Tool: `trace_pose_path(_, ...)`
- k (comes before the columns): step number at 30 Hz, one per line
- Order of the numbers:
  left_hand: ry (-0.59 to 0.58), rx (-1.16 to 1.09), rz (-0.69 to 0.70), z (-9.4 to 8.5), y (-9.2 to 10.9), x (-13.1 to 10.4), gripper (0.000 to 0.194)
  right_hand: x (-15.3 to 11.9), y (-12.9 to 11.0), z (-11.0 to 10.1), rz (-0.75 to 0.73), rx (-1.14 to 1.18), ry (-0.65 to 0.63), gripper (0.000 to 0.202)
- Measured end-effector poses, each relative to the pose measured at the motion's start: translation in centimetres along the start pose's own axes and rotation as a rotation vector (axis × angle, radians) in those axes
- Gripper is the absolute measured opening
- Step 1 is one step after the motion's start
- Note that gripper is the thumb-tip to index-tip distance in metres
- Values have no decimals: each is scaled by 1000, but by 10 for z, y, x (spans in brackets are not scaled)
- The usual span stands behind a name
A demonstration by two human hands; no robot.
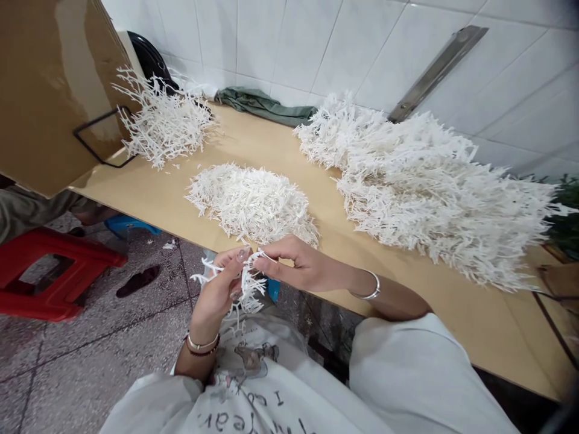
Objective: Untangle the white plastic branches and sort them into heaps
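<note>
Just off the table's front edge, my left hand (219, 286) is closed around a bunch of white branching plastic sprigs (252, 288), whose tips stick out on both sides of the fingers. My right hand (296, 263) pinches the upper end of the same bunch with thumb and forefinger, close to the left thumb. Beyond both hands lies a low heap of short white pieces (253, 202). To the right spreads a much larger pile of white branched sprigs (420, 181). A looser pile of sprigs (169, 123) sits at the back left.
A tan table (493, 331) runs along a white tiled wall (312, 42). Dark green cloth (266, 105) lies against the wall. A cardboard box (58, 90) stands at the left, with a black wire frame (102, 135) beside it. On the floor are a red stool (58, 271) and a dark slipper (139, 281).
</note>
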State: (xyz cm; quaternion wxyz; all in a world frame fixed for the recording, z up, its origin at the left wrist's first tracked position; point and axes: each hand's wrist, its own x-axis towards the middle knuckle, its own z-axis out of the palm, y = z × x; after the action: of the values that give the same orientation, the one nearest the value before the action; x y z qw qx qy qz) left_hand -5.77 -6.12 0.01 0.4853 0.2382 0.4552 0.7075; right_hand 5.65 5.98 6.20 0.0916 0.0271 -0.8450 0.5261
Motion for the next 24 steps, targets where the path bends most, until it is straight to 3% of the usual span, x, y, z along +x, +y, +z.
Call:
trace_pose_path(4,-10,-123,-4,-1,1,0,39,0,3,4,25,111,36,38)
trace_pose_path(7,-61,-217,-85,-2,4,1,43,3,6,6,44,394,-23,39)
trace_pose_path(13,-500,-552,-245,7,-4,10,62,7,12,6,121,853,-130,45)
trace_pose_path(19,-512,-729,-200,25,-19,13,66,7,21,3,127,1021,-215,46)
trace_pose_path(24,-433,-818,-151,27,-26,12,62,9,32,2,87,1017,-208,46)
